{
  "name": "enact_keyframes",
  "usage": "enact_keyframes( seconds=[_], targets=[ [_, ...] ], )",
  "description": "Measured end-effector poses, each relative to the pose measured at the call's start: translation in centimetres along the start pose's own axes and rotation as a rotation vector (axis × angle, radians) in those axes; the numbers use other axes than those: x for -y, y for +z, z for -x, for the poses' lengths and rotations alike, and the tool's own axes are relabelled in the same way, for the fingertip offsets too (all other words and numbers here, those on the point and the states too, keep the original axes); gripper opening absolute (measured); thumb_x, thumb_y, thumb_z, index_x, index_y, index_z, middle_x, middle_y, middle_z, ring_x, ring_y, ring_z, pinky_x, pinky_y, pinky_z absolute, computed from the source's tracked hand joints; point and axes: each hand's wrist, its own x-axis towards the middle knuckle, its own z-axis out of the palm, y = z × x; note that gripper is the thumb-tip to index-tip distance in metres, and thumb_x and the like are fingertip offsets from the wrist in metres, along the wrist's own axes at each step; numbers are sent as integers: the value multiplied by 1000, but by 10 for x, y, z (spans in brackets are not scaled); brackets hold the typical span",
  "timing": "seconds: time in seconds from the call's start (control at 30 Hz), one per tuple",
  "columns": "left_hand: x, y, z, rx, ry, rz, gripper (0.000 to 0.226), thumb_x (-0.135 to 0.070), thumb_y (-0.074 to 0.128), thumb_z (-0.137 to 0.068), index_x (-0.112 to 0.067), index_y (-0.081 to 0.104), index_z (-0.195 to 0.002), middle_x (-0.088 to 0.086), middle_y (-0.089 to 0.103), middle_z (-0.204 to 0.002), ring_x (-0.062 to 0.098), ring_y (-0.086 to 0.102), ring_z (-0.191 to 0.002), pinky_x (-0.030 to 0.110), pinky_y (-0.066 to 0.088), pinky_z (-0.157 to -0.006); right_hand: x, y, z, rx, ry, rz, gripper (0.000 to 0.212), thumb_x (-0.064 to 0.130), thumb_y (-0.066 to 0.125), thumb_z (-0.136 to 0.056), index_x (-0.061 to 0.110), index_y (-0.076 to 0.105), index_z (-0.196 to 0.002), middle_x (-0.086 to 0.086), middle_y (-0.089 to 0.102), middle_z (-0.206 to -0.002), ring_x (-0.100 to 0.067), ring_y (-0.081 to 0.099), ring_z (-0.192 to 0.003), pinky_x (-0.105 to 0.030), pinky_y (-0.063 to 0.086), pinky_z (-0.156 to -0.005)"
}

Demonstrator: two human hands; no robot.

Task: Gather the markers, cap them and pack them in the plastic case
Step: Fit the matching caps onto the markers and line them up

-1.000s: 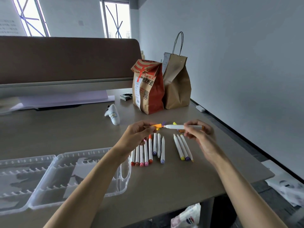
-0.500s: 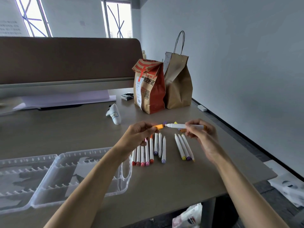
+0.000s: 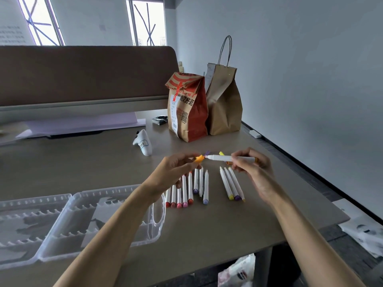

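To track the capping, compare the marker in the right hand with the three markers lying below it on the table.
The held marker is off the table, pinched by the right hand; the three markers lie on it, untouched. The held marker points sideways at the orange cap in the left hand; the three markers point away from the person. Both have white barrels and coloured rear ends.

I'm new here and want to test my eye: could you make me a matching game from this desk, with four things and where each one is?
Things
1. orange cap
2. raised marker
3. plastic case
4. brown handled bag

Places
a. standing upright at the far end of the table
b. held in the right hand
c. lying open at the front left
d. pinched in the left hand

Pairs: 1-d, 2-b, 3-c, 4-a
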Motion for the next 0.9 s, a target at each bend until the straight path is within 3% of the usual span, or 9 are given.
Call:
enact_keyframes(
  seconds=[0.17, 0.3, 0.43, 0.53, 0.6, 0.7, 0.8, 0.9],
  targets=[
    [-3, 1, 1, 12, -24, 10, 17, -18, 53, -98, -12, 62, -110, -5, 72, -99, 7, 57, -78, 22, 45, -51, 0, 0, 0, 16, -3, 8, 6, 20, 70, -76, 15, 70, -78, -12, 65, -70, -14, 60, -69, -28, 46, -71],
    [-3, -6, 0, -6, -30, 239, 14, -20, 55, -96, -12, 54, -107, 11, 68, -117, 18, 65, -98, 34, 56, -66, 0, 0, 2, 55, -19, 25, 18, 19, 69, -77, 3, 66, -84, -8, 64, -69, -13, 60, -69, -28, 46, -69],
    [-2, -6, 1, 37, 2, 288, 18, -21, 56, -94, -9, 57, -107, 17, 63, -123, 19, 63, -104, 31, 56, -67, 0, 3, 2, 86, -26, 32, 19, 18, 69, -78, 1, 65, -85, -6, 64, -68, -12, 61, -68, -23, 47, -66],
    [-2, -5, 1, 19, 11, 277, 17, -24, 59, -89, -13, 63, -102, 16, 66, -112, 15, 61, -95, 26, 54, -63, -1, 2, 3, 104, -30, 36, 11, 15, 69, -82, 5, 66, -85, -9, 64, -70, -14, 62, -69, -22, 48, -66],
    [-3, -4, 1, -2, 12, 282, 19, -26, 60, -86, -14, 65, -100, 5, 67, -93, 10, 60, -84, 23, 52, -59, -2, 2, 3, 114, -34, 33, 4, 9, 69, -86, 6, 66, -85, -11, 64, -71, -14, 62, -69, -22, 49, -66],
    [-4, -2, 1, -36, 17, 277, 15, -26, 62, -84, -16, 65, -95, -8, 65, -76, 6, 58, -72, 21, 48, -54, -1, 2, 3, 117, -36, 40, 8, 13, 68, -83, 5, 66, -85, -12, 63, -72, -14, 61, -70, -22, 48, -67],
    [-2, -2, 0, -48, 25, 264, 7, -21, 60, -90, -17, 65, -95, -10, 64, -74, 4, 56, -69, 22, 44, -53, -2, 4, 3, 131, -35, 62, 4, 6, 69, -87, 3, 66, -87, -13, 63, -73, -14, 62, -70, -21, 48, -68],
    [-1, 1, 0, -39, 16, 229, 17, -26, 65, -85, -14, 67, -98, -8, 63, -74, 4, 55, -67, 20, 42, -49, -2, 5, 3, 159, -45, 102, 2, 0, 64, -90, 0, 65, -90, -13, 63, -73, -15, 62, -71, -19, 49, -66]
  ],
)
